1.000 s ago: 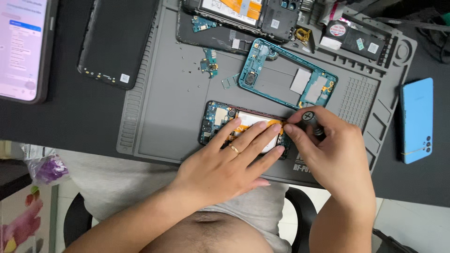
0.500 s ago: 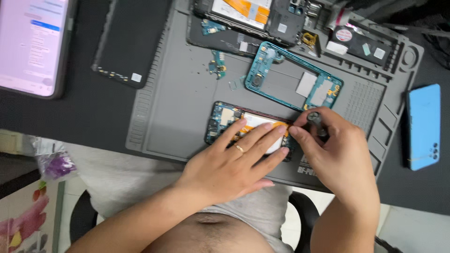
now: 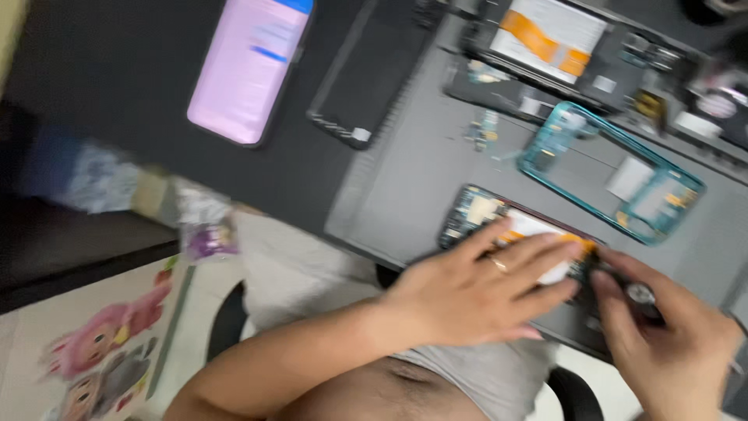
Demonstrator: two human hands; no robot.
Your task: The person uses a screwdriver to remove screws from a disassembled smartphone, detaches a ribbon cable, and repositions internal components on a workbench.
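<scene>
The view is blurred. An opened phone (image 3: 477, 212) with bare circuitry and a white and orange part lies on the grey work mat (image 3: 405, 179). My left hand (image 3: 483, 292), a ring on one finger, lies flat over the phone with its fingers stretched along it, holding it down. My right hand (image 3: 670, 347) is at the phone's right end, its fingertips pinched around a small dark round-topped tool (image 3: 640, 295). The tip of that tool is hidden.
A teal phone frame (image 3: 615, 175) lies beyond the hands. Another opened phone with orange strips (image 3: 545, 35) sits at the mat's far edge. A black back cover (image 3: 374, 78) and a phone with a lit pink screen (image 3: 249, 70) lie to the left. A cartoon picture (image 3: 101, 351) is on the floor.
The view has swung and come closer, so the desk now slants and blurs. Both hands stay on the opened phone in the same hold.
</scene>
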